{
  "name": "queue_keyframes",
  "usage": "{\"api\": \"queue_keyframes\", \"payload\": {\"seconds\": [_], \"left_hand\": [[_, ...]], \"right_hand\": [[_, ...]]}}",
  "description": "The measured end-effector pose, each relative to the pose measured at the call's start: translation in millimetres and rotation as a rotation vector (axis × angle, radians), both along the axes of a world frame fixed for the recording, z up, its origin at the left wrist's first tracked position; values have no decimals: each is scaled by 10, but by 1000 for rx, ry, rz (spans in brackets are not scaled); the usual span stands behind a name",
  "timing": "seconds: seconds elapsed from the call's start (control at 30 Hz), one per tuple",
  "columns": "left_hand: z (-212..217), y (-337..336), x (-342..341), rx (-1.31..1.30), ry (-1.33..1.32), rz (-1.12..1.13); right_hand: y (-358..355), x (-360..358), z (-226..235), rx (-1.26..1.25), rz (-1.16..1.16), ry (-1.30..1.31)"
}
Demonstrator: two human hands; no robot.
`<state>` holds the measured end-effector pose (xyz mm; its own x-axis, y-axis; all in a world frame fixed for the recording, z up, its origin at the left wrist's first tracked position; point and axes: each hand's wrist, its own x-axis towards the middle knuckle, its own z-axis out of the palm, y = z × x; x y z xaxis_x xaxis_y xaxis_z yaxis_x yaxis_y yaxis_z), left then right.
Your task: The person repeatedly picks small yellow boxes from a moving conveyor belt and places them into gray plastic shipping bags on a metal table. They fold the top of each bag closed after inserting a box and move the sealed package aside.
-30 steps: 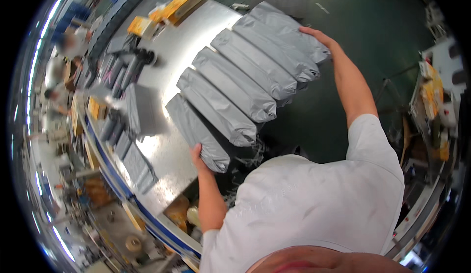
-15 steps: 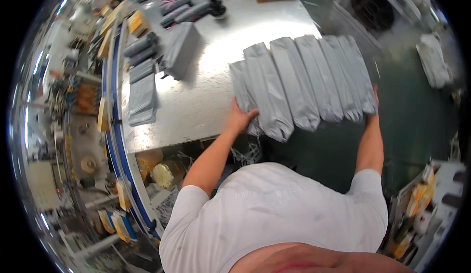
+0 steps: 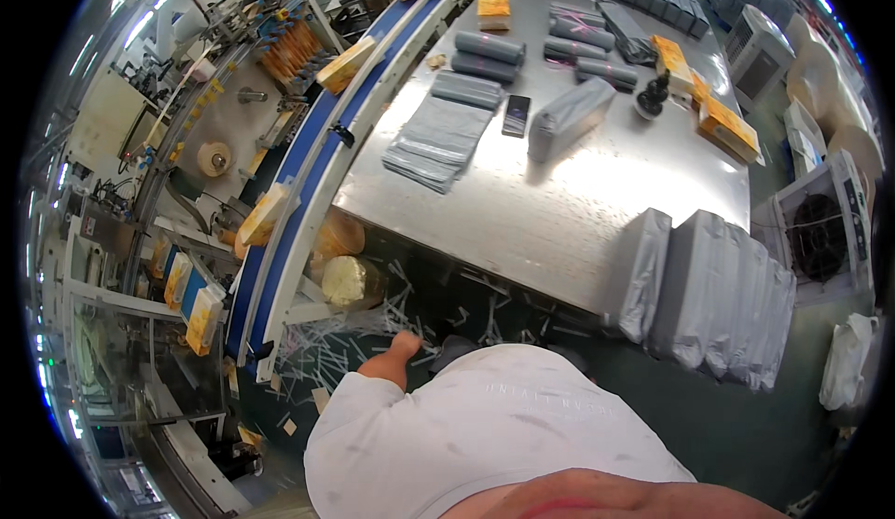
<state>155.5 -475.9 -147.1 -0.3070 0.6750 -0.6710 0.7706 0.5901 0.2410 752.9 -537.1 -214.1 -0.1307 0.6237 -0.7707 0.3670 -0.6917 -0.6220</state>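
My left hand (image 3: 406,343) hangs low beside my body, off the front edge of the table. It is foreshortened and its fingers do not show clearly; I see nothing in it. My right hand is out of the picture. A row of several grey plastic-wrapped packs (image 3: 713,295) stands side by side at the table's front right corner, the leftmost pack (image 3: 643,272) leaning a little apart. Farther back on the metal table (image 3: 485,230) stand a single grey pack (image 3: 571,118), a dark phone (image 3: 515,116) and a pile of flat grey bags (image 3: 438,142).
A blue conveyor belt (image 3: 312,198) carrying yellow-and-white tissue packs (image 3: 266,213) runs along the table's left side. Grey rolls (image 3: 489,47) and a black tape dispenser-like object (image 3: 653,95) lie farther back. Plastic strips (image 3: 373,328) litter the floor. A fan unit (image 3: 820,225) stands at right.
Both hands have let go of the row of grey packs, which now stands at the table's front right corner. My left hand has dropped to my side; my right hand has left view. The view has turned left.
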Motion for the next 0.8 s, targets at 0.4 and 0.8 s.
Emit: {"api": "queue_keyframes", "payload": {"seconds": [0.4, 0.8], "left_hand": [[64, -236, -1543, 268, -235, 393], [-351, -1116, -1987, 18, -173, 919]], "right_hand": [[3095, -3740, 2158, 632, 317, 18], [4792, -5869, 1993, 1336, 951, -80]]}}
